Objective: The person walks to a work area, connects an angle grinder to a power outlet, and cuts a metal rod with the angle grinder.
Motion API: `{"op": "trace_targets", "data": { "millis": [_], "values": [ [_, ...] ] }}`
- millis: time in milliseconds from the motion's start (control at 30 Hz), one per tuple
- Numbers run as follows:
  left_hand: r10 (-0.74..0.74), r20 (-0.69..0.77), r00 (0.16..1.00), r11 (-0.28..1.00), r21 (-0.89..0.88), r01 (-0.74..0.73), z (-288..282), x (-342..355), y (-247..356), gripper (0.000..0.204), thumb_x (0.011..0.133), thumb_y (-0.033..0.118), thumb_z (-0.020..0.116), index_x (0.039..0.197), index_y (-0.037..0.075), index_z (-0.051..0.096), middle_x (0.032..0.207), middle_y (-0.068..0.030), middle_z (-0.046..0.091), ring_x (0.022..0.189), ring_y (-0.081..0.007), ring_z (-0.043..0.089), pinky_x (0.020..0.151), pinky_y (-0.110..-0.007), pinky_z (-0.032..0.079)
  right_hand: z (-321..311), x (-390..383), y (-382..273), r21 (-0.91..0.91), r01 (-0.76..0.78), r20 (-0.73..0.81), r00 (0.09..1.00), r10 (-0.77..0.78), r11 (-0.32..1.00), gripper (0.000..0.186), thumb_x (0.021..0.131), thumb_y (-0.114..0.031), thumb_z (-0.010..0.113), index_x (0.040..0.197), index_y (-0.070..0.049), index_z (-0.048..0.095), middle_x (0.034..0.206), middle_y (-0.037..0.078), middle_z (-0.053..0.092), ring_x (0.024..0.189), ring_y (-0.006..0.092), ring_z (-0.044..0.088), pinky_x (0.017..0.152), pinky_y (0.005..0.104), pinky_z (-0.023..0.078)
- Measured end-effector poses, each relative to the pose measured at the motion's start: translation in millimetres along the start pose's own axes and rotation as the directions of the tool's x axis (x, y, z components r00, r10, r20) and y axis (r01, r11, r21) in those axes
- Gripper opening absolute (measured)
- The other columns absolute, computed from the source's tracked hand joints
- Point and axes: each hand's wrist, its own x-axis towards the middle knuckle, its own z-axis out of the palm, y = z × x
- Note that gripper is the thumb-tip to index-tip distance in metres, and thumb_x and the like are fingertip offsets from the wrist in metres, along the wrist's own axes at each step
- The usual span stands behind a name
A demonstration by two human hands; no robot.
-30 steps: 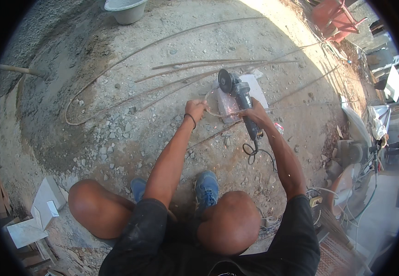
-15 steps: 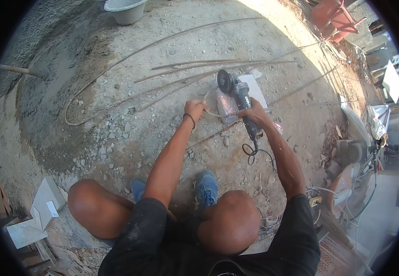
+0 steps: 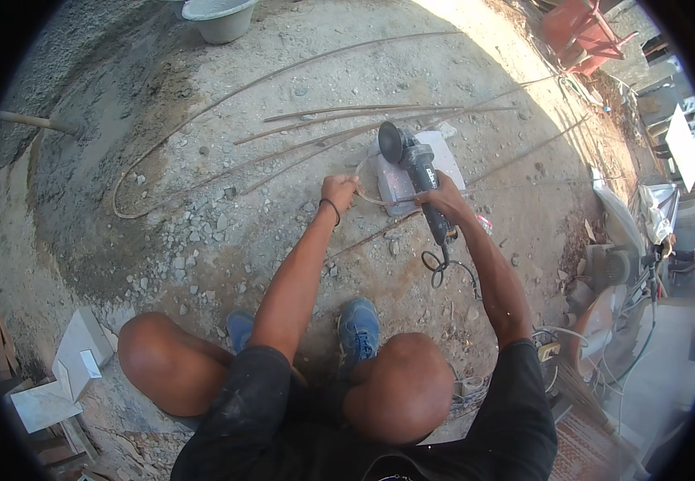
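My right hand [image 3: 441, 197] is wrapped around the dark body of an angle grinder [image 3: 421, 167]. Its round disc [image 3: 391, 143] points away from me, to the upper left, and its cord [image 3: 437, 268] loops down below the handle. To the left, my left hand [image 3: 339, 192] is closed on a thin bent rod [image 3: 373, 200], which curves toward the grinder. A pale slab [image 3: 446, 154] lies on the ground beneath the tool, partly covered by it. Where the disc meets the rod, if it does, I cannot make out.
Several long thin metal rods [image 3: 307, 120] lie across the gravelly ground beyond my hands. A grey basin [image 3: 221, 20] stands at the far left, a red wheelbarrow [image 3: 584, 36] at the far right. Tile pieces [image 3: 83, 349] lie by my left knee; cables and clutter [image 3: 604, 329] fill the right side.
Both hands and the grinder stay in nearly the same place. The orange sparks seen near the grinder and my right forearm have faded to a few pale specks.
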Motion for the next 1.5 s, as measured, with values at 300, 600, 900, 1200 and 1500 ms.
{"op": "trace_targets", "data": {
  "millis": [300,600,900,1200,1500],
  "values": [
    [0.026,-0.016,1.0,1.0,-0.014,-0.026,0.5,-0.6,0.4,0.027,0.091,0.021,0.059,0.078,0.0,0.068,0.067,-0.0056,0.065,0.045,-0.0102,0.048,0.039,-0.027,0.04,1.0,5.0,5.5,0.006,0.048,0.003,0.999,-0.048,0.999,0.063,0.057,-0.019,0.072,0.112,0.006,0.055,0.09,0.016,0.064,0.081,0.0236,0.062,0.073,0.0345,0.049],
    [-0.012,-0.017,1.0,1.0,-0.003,0.012,0.3,-2.8,3.7,0.022,0.091,0.017,0.057,0.085,-0.001,0.068,0.072,-0.0067,0.066,0.049,-0.0092,0.049,0.041,-0.025,0.039,3.5,4.0,5.2,0.048,0.042,0.002,0.999,-0.042,0.998,0.057,0.059,-0.018,0.072,0.108,0.005,0.056,0.088,0.013,0.063,0.079,0.0221,0.061,0.072,0.0334,0.049],
    [-0.01,-0.015,1.0,1.0,0.006,0.01,-2.8,2.5,-3.5,0.021,0.09,0.017,0.059,0.085,-0.001,0.069,0.071,-0.0061,0.064,0.047,-0.0094,0.048,0.04,-0.025,0.039,2.3,2.1,-0.6,0.034,0.031,0.02,0.999,-0.031,0.999,0.058,0.057,-0.023,0.074,0.105,0.005,0.057,0.086,0.015,0.064,0.078,0.0232,0.062,0.071,0.0344,0.049],
    [0.012,-0.007,1.0,1.0,-0.011,-0.012,-0.2,2.0,-3.8,0.021,0.09,0.017,0.059,0.085,-0.001,0.069,0.071,-0.0058,0.064,0.047,-0.0093,0.049,0.04,-0.025,0.038,1.3,6.6,8.4,-0.014,0.05,-0.017,0.999,-0.05,0.999,0.064,0.055,-0.026,0.074,0.107,0.007,0.058,0.091,0.019,0.066,0.082,0.028,0.064,0.074,0.0361,0.049],
    [0.056,-0.031,0.998,0.998,-0.015,-0.057,-1.7,2.6,-6.2,0.026,0.09,0.021,0.059,0.078,0.0,0.068,0.066,-0.0067,0.065,0.044,-0.0114,0.049,0.04,-0.028,0.04,1.4,1.2,0.0,-0.002,0.068,-0.011,0.998,-0.068,0.998,0.06,0.056,-0.02,0.073,0.108,0.005,0.056,0.087,0.014,0.063,0.077,0.0232,0.061,0.072,0.0329,0.048]
  ]
}}
